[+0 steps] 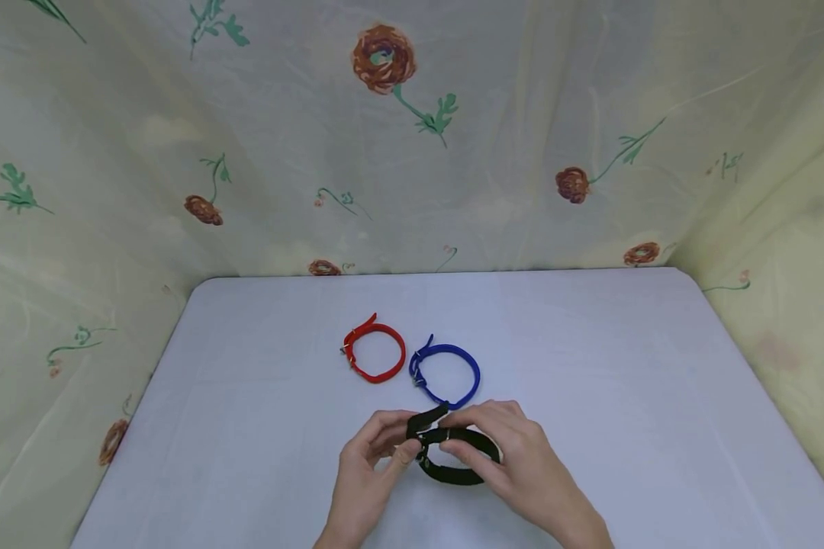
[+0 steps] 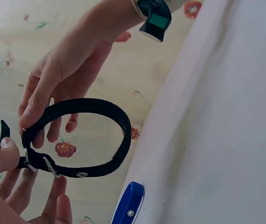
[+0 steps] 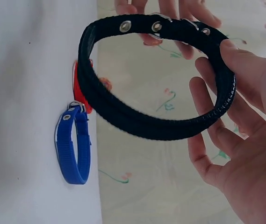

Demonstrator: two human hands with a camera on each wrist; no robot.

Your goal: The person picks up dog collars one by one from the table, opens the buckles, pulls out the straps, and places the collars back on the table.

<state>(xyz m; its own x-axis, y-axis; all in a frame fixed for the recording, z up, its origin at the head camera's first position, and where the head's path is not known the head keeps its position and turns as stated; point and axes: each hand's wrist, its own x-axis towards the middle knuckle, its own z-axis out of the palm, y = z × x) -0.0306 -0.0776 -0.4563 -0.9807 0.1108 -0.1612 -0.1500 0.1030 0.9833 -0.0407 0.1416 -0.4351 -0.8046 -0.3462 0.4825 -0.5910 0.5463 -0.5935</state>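
Note:
Both hands hold a black buckled collar (image 1: 453, 476) (image 3: 161, 128), its strap bent into a loop. My left hand (image 1: 364, 469) pinches it by the metal buckle, thumb on the strap's loose end, which sticks up beyond the frame of the buckle. On the other side my right hand (image 1: 522, 454) (image 3: 249, 158) grips the band between thumb and fingers. Metal eyelets and a D-ring (image 2: 51, 167) show along the band in the left wrist view. Just past the hands lies a blue collar (image 1: 477, 374), fastened in a loop.
A red collar (image 1: 403, 354), also looped and buckled, lies left of the blue one. The white table (image 1: 247, 427) has rounded far corners. Flower-printed cloth (image 1: 281, 137) hangs behind it and along both sides.

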